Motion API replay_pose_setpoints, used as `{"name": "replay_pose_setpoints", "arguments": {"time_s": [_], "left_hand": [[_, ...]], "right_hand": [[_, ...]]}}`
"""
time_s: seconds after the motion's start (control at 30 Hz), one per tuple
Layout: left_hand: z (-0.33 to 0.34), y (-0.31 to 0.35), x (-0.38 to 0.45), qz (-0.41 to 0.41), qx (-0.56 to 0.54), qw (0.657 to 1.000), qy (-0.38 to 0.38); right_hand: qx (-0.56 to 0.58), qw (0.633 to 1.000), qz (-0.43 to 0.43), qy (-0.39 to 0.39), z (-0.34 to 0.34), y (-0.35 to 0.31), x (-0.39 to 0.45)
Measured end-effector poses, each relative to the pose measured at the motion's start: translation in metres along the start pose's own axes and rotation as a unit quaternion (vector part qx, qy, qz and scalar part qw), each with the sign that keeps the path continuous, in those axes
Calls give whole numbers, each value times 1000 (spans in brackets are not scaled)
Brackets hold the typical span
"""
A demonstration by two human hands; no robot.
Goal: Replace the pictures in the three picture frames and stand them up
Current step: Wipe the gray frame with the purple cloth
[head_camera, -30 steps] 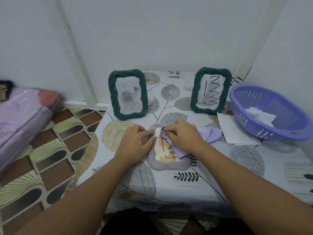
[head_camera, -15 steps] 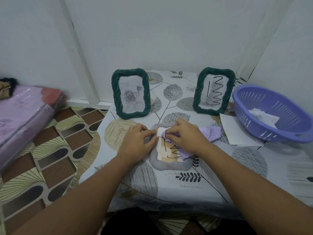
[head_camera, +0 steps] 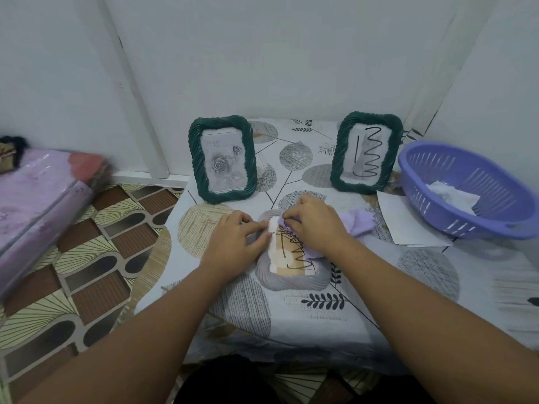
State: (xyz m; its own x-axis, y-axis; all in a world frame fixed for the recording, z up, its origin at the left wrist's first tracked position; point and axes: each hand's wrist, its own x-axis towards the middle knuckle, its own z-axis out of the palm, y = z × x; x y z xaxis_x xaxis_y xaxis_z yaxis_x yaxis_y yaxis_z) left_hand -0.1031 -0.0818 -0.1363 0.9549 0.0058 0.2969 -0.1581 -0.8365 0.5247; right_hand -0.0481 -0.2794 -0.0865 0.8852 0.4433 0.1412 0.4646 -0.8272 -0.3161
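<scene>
A grey rope-edged picture frame (head_camera: 291,282) lies flat on the table, holding a picture with black zigzag lines. My left hand (head_camera: 234,239) grips its upper left edge. My right hand (head_camera: 316,221) holds a lilac cloth (head_camera: 360,224) and presses it on the frame's glass near the top. Two dark green frames stand upright behind: the left green frame (head_camera: 223,158) shows a grey rose picture, the right green frame (head_camera: 366,151) shows a black zigzag drawing.
A purple plastic basket (head_camera: 469,193) with crumpled white paper sits at the table's right. A white sheet (head_camera: 405,223) lies beside it. A lilac mattress (head_camera: 35,196) lies on the patterned floor to the left. White walls close in behind the table (head_camera: 423,293).
My right hand has shifted the cloth slightly up and left over the grey frame's glass. The left hand stays at the frame's edge.
</scene>
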Motion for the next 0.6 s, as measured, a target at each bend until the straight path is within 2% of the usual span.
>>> {"name": "replay_pose_setpoints", "arguments": {"time_s": [0.17,0.33,0.47,0.6], "left_hand": [[0,0,0,-5,-4,1000,0],[2,-1,1,-2,-2,1000,1],[3,-2,1,-1,-10,1000,10],[3,-2,1,1,-3,1000,5]], "right_hand": [[17,998,-29,-53,-3,6,-7],[18,1000,-6,-8,0,0,-1],[27,998,-36,-45,4,3,-7],[21,999,-27,-30,1,3,-6]]}}
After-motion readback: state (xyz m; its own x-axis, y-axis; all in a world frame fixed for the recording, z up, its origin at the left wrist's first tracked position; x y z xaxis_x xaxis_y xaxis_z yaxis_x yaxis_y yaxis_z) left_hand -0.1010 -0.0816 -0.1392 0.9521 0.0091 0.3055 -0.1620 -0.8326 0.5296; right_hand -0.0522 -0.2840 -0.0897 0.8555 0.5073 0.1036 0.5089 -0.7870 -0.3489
